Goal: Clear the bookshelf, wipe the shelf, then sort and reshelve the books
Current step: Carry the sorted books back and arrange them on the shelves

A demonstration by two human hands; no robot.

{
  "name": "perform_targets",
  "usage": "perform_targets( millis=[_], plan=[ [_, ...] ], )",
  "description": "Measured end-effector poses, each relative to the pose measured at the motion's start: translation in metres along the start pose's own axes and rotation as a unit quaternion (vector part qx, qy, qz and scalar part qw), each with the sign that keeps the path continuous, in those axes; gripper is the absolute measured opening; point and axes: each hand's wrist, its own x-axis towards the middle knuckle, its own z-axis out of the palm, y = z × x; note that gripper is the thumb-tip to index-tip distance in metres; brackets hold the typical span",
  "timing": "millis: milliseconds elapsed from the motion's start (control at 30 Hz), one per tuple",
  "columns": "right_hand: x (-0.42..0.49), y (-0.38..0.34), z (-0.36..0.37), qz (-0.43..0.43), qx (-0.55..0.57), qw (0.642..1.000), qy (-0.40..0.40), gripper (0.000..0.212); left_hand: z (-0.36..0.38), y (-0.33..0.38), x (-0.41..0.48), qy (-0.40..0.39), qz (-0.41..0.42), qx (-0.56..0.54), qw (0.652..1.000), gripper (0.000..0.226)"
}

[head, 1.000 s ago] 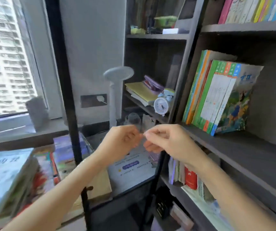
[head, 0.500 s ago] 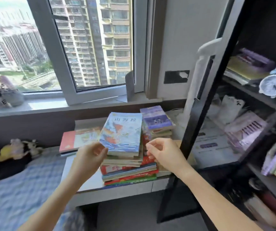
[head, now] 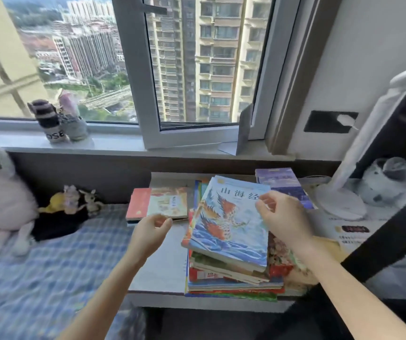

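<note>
- Left hand (head: 151,231): fingers loosely curled, nothing held; positioned above the bare table (head: 159,268), just left of the book stack (head: 231,278).
- Right hand (head: 283,217): fingers curled at the upper right corner of the top book (head: 229,231) (blue cover, winged creature); contact or grip cannot be determined.
- Hands are apart, one either side of the top book.
- Book stack: untidy, on the table's front edge; a lower pile with a red book (head: 139,202) lies behind left, and purple books (head: 280,180) behind right.
- Right: white lamp (head: 339,202), black bookshelf frame (head: 383,244).
- Left: bed with blue checked cover (head: 37,278).
</note>
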Motion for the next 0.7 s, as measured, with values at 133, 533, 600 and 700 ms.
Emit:
perform_targets(
  millis=[133, 533, 600, 700],
  plan=[
    [0.033, -0.012, 0.014, -0.054, -0.050, 0.997, 0.012, 0.026, -0.002, -0.015, 0.028, 0.005, -0.031, -0.022, 0.999, 0.013],
    [0.110, -0.074, 0.068, -0.134, -0.165, 0.960, -0.182, 0.032, -0.006, -0.097, 0.191, -0.066, 0.080, 0.380, 0.919, 0.034],
    [0.121, -0.078, 0.074, -0.102, -0.175, 0.962, -0.184, 0.032, 0.004, -0.104, 0.234, -0.108, 0.131, 0.437, 0.883, 0.041],
    [0.135, -0.083, 0.078, -0.054, -0.198, 0.963, -0.177, 0.031, 0.022, -0.120, 0.293, -0.159, 0.160, 0.486, 0.844, 0.057]
  ],
)
